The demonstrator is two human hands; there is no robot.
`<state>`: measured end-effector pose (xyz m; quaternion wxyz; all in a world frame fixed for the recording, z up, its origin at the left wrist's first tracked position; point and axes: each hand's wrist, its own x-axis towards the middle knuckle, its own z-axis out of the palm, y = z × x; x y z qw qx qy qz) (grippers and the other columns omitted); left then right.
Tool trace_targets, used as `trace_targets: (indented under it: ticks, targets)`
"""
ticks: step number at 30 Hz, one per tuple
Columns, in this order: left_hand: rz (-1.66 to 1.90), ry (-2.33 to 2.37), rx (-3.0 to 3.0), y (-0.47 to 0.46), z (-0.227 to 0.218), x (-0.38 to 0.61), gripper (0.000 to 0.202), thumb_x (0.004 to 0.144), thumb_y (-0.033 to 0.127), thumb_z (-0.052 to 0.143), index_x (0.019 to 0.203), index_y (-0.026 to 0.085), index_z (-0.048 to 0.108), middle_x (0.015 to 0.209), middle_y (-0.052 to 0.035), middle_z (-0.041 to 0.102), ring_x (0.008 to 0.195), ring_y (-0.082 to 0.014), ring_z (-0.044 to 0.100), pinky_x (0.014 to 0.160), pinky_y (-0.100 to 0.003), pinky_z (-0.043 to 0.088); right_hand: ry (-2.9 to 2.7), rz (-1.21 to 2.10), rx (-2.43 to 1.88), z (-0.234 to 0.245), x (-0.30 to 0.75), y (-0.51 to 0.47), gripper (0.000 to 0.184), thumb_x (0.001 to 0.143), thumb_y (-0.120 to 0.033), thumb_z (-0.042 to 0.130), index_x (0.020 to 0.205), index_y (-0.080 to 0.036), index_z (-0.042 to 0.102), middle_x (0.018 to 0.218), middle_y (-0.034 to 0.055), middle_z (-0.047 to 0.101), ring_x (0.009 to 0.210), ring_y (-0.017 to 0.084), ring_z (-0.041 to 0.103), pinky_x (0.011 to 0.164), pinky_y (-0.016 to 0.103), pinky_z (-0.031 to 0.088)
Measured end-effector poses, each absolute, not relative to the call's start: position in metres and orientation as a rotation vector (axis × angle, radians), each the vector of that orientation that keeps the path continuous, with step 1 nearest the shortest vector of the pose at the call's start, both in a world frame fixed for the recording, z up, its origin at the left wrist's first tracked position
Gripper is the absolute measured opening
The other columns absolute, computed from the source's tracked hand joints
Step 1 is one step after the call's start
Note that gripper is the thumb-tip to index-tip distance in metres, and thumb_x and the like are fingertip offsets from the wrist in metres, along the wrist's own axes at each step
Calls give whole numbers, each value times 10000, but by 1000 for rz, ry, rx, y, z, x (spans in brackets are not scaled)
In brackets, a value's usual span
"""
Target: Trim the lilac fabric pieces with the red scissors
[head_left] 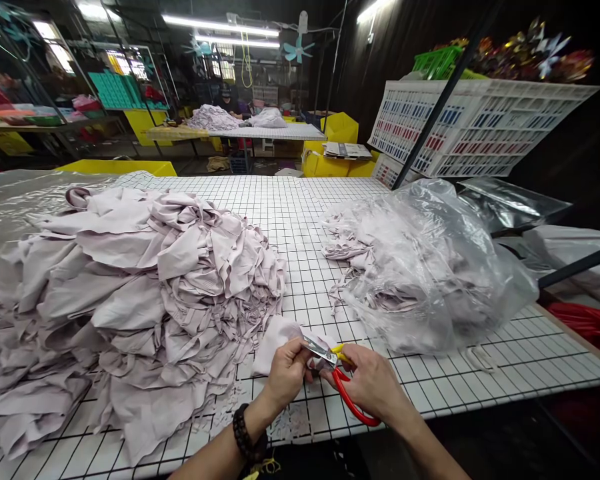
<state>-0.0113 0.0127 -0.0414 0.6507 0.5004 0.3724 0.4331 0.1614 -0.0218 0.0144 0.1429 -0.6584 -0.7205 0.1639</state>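
Your left hand [286, 372] has its fingers clamped on a scrap of cloth [275, 339] at the lower centre of the frame. Your right hand [373, 383] is closed round the red-handled scissors [341, 385], blades at the cloth. They sit just beside your left thumb, so a slip could likely nick it. At right, a clear plastic bag [430, 267] holds more pale cloth. At upper right, a white crate [480, 127] carries shiny pinwheels [525, 57].

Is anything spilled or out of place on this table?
Small fabric snippets lie scattered on the grid table below the red scissors, and loose strips spill from the plastic bag. Nothing looks damaged.
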Motion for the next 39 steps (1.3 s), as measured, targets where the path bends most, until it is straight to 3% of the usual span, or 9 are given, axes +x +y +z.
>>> trace_targets:
  ticks: [8,12,15,19,23,26,29,32,39]
  targets:
    - [969,856,1105,13,-44,-12,284,854,401,547,753,138,585,609,38,489,421,-61,487,422,-183,400,-2091,439,-1845,2,165,-20,347,759,-480,598,602,-206,455,566,-31,527,512,115,425,508,239,263]
    - [961,885,1125,13,-42,-13,299,860,408,532,751,140,610,618,22,507,440,-81,503,443,-204,402,-1988,703,-1777,-5,173,-15,356,756,-462,606,576,-202,443,543,-43,491,509,111,424,492,226,274]
    - [884,873,1375,3,-29,-21,292,887,370,498,774,162,669,695,-30,590,601,-136,569,579,-254,468,-1757,963,-1757,-13,184,-6,339,781,-471,570,606,-207,450,540,-55,465,507,111,437,476,216,300]
    - [561,734,1807,-16,-6,-42,208,854,352,563,851,225,728,1142,-89,625,1039,-241,571,920,-348,433,-1603,935,-1902,-24,191,8,277,736,-461,610,692,-214,494,604,-43,549,560,135,511,517,230,365]
    - [653,1024,1825,-4,-1,-58,261,887,349,492,828,225,714,1136,-79,600,1002,-232,583,882,-337,456,-1623,813,-1943,-31,172,15,273,698,-443,641,784,-227,498,751,-16,620,657,167,577,580,256,413]
    - [846,1427,1821,25,-16,-67,265,870,295,492,1084,216,626,1171,-100,545,1062,-254,541,923,-389,430,-1646,772,-1862,-32,150,17,273,722,-429,625,854,-231,490,824,-2,632,727,181,601,629,271,438]
    - [786,1562,1843,47,-36,-76,536,778,257,591,1293,191,461,1219,-124,504,1159,-287,477,995,-438,367,-1733,733,-1783,-33,132,21,272,724,-370,634,900,-219,491,896,29,631,788,195,604,671,281,444]
    - [780,1549,1773,51,-51,-87,603,738,261,619,1306,183,433,1179,-118,511,1090,-269,516,954,-413,401,-1781,732,-1746,-32,122,28,244,732,-313,627,918,-206,510,914,45,623,823,201,598,707,288,441]
    - [913,1495,1316,35,-68,-108,461,720,119,492,1179,163,492,1007,-66,549,661,-108,535,639,-237,453,-1899,937,-1559,-31,97,41,335,683,-239,659,983,-207,513,893,8,596,747,158,556,657,251,416]
